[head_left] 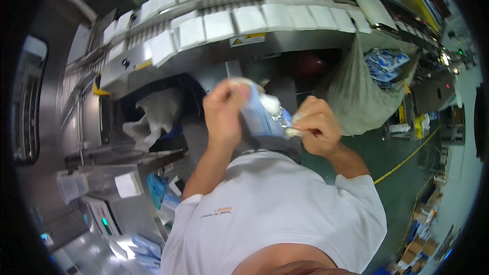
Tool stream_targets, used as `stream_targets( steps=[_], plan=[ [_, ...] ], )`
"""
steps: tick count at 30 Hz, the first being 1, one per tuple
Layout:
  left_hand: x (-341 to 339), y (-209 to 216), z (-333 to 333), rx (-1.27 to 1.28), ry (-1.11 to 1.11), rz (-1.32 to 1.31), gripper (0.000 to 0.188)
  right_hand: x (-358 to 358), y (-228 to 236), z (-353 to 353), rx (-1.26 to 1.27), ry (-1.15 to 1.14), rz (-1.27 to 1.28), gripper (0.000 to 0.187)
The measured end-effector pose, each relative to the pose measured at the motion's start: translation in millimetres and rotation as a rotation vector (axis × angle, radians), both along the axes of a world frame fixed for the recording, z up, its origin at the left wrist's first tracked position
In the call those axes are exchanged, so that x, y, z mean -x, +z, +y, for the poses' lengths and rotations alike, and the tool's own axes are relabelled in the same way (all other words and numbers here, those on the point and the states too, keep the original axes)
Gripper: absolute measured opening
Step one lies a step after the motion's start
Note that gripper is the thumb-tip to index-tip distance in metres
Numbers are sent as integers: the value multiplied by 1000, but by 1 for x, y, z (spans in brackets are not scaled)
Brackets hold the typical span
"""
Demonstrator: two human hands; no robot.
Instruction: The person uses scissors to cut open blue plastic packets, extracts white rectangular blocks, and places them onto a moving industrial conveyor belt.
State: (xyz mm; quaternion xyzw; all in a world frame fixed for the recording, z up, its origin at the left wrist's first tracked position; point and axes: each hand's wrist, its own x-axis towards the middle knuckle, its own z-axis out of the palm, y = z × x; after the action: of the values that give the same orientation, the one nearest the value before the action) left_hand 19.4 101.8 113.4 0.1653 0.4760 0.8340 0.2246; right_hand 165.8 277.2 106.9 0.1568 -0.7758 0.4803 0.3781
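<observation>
A blue and white plastic packet point(262, 114) is held in front of my chest, stretched between both hands. My left hand point(224, 109) is closed on its left side, thumb and fingers pinching near the top. My right hand point(317, 125) pinches the crinkled, shiny right end of the packet. Something white shows at the packet's middle, too blurred to make out. Beyond my hands runs a conveyor point(285, 40) carrying rows of white folded pads point(249, 19).
A large pale sack point(356, 97) with blue crumpled wrappers point(384, 66) hangs at the right. At the left is a dark bin point(196, 89) with a whitish plastic liner point(158, 114). Nearer left stand a metal table point(109, 173), a white pad point(128, 185) and a device with a green display point(102, 216).
</observation>
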Motion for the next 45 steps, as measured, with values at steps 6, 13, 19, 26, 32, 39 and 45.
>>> stream_targets(
  steps=[6,13,19,26,32,39,45],
  plan=[
    [32,11,-16,-182,110,-11,18,-12,-3,-5,-64,85,-298,20],
    [10,19,-12,-183,53,193,17,4,29,24,-105,80,-334,42],
    [4,16,-14,-74,51,436,13,34,69,-4,-85,13,-342,38],
    [2,10,-8,93,134,451,12,50,59,3,-236,-41,-329,19],
    [2,-18,6,68,193,286,19,43,45,9,-89,-158,-357,18],
    [23,-27,7,-58,157,42,26,43,24,23,673,-245,-178,18],
    [14,-24,13,84,-220,103,18,58,14,47,1192,61,-177,23]
  ],
)
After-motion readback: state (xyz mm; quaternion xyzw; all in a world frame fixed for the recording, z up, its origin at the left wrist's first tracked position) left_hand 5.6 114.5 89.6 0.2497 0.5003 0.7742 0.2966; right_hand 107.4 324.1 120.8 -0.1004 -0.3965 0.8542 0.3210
